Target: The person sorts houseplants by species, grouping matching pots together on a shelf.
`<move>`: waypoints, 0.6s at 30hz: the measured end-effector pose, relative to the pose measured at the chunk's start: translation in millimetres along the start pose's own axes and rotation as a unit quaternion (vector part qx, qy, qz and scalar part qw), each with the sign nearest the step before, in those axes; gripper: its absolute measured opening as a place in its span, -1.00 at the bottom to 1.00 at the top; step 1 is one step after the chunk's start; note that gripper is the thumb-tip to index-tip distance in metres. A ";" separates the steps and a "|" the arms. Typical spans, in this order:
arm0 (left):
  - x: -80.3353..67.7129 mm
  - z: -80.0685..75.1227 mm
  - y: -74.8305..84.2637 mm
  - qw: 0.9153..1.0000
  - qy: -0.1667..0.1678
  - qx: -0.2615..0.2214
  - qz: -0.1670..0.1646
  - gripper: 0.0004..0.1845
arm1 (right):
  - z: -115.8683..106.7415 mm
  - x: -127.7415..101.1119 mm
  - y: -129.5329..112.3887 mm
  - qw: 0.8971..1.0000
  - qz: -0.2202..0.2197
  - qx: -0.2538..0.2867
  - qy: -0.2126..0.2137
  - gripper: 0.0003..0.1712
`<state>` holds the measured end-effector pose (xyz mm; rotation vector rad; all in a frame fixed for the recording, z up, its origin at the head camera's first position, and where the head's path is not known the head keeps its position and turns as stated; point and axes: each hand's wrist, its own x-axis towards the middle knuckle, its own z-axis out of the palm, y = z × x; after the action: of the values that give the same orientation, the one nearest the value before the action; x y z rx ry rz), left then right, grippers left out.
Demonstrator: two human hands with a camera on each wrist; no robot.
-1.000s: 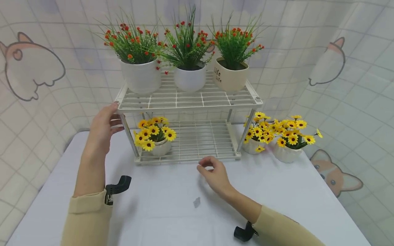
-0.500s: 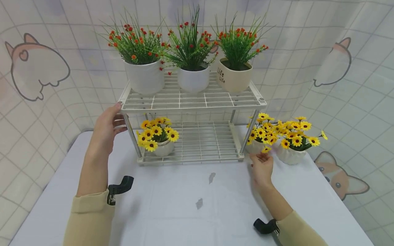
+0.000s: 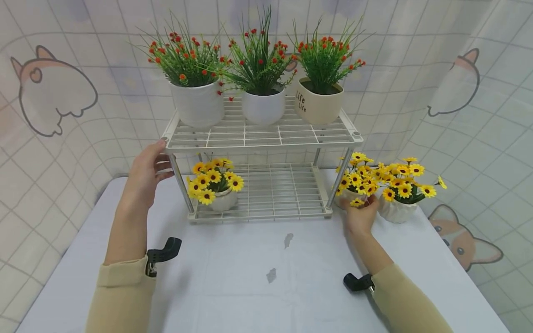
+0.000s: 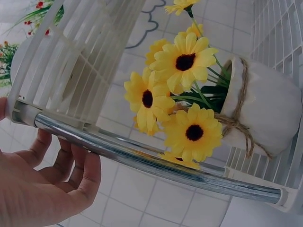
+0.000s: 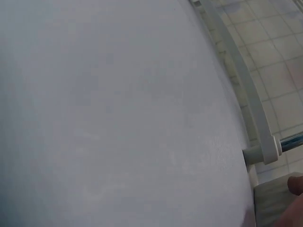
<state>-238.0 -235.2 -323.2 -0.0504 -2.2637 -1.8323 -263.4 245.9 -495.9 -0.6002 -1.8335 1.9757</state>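
My left hand (image 3: 143, 173) holds the upper left front corner of a white two-tier wire rack (image 3: 266, 147), thumb on top. In the left wrist view its fingers (image 4: 90, 177) curl beside the metal post (image 4: 156, 163). Right of the rack, my right hand (image 3: 360, 218) grips a small white pot of yellow artificial daisies (image 3: 356, 179) and partly covers the pot. The right wrist view catches only a bit of that hand at the pale pot (image 5: 271, 201). Another potted daisy plant (image 3: 222, 200) sits on the lower tier's left side, twine tied around its pot.
On the upper tier stand three pots with red flowers: a white pot (image 3: 197, 105), a smaller white pot (image 3: 263, 107) and a cream pot (image 3: 318, 105). One more daisy pot (image 3: 397, 210) is at the far right of the white table (image 3: 233, 277).
My right hand has moved from in front of the rack rightward to the nearer daisy pot and taken hold of it. My left hand stays at the rack's corner.
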 end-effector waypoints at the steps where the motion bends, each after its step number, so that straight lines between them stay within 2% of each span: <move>1: -0.2 -0.1 0.1 1.000 0.000 0.000 0.000 -0.30 | 1.4 2.6 0.3 1.000 -0.007 -0.009 -0.001 0.13; 6: -0.8 -0.1 0.5 1.000 0.002 -0.003 -0.002 -0.29 | 7.6 9.0 1.6 0.999 -0.026 -0.044 0.004 0.15; 12: 0.0 -0.6 -0.4 1.000 0.001 -0.002 -0.003 -0.33 | 12.4 9.9 2.4 0.998 -0.033 -0.054 0.014 0.19; 18: 0.8 -0.6 -1.7 1.000 0.002 -0.005 -0.005 -0.34 | 10.0 11.1 1.4 0.994 -0.059 -0.088 0.011 0.22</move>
<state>-239.0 -236.3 -324.5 -0.0364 -2.2556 -1.8474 -278.1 243.4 -497.3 -0.5486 -1.9942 1.7386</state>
